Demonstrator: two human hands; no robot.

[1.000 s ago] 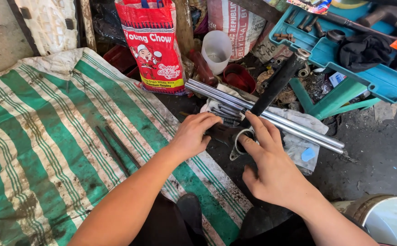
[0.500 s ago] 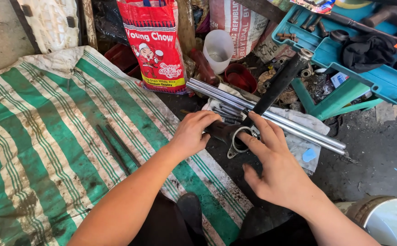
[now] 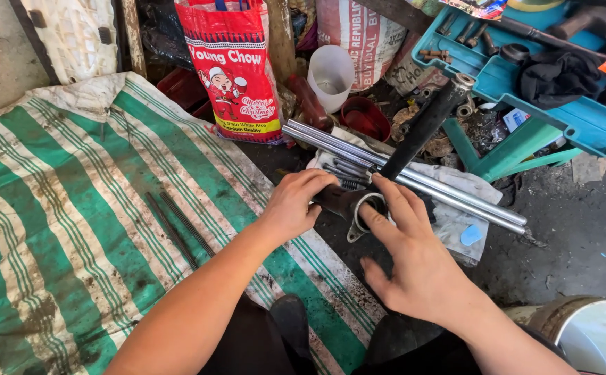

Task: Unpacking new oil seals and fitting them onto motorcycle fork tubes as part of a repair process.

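Note:
My left hand point(image 3: 294, 203) grips the lower end of a black tube point(image 3: 421, 128) that slants up and to the right. My right hand point(image 3: 408, 257) lies beside it, fingers spread over a pale ring point(image 3: 360, 208) fitted round the same tube end. Behind the hands two long chrome tubes point(image 3: 414, 179) rest side by side on a dirty white rag point(image 3: 455, 201), with a coil spring point(image 3: 348, 183) partly hidden between them and my fingers.
A green and white striped sack point(image 3: 94, 208) covers the ground at left, with two thin dark springs point(image 3: 181, 226) on it. A red printed bag point(image 3: 230, 66), a white cup point(image 3: 330, 73), a red dish point(image 3: 364, 117) and a teal toolbox point(image 3: 560, 104) stand behind. A metal bucket point(image 3: 587, 337) sits lower right.
My right hand has slid forward and closed in over the ring on the tube end. My left hand has kept its grip, shifting slightly.

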